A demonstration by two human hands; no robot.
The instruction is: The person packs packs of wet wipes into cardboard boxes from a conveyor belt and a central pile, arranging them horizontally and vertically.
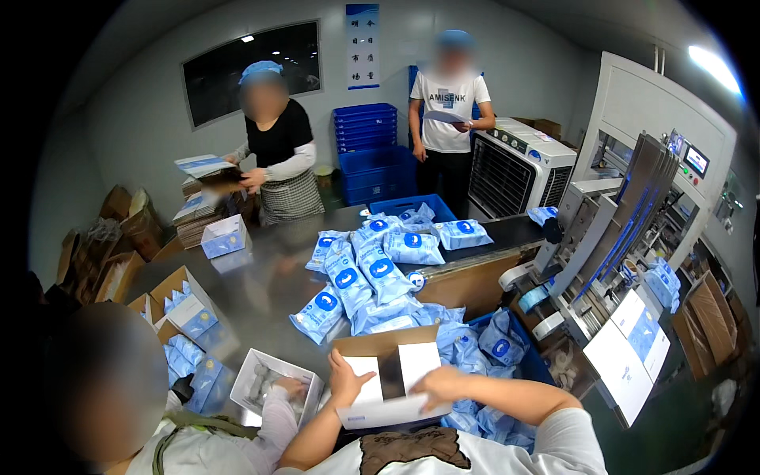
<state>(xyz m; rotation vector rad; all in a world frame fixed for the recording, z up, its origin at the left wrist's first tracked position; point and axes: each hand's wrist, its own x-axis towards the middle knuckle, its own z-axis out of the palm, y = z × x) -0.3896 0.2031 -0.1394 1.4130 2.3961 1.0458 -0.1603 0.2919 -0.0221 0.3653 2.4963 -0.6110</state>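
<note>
An open cardboard box (412, 343), white outside and brown inside, is in front of me with its flaps spread. My left hand (347, 381) grips its left side, thumb over the white flap. At the right front my right hand (445, 386) closes its fingers on the edge of the box. Just beyond the box lies a pile of light-blue soft packs (380, 269) with dark-blue round marks. More such packs fill a blue crate (518, 321) at my right. The underside of the box is hidden.
At my left a co-worker's hand (291, 386) reaches into a white box (247, 376). Filled cartons (194, 317) stand beyond. A machine with an angled metal chute (633, 206) rises at the right. Across the table, one person holds flat cartons (207, 166); another stands by an air cooler (514, 170).
</note>
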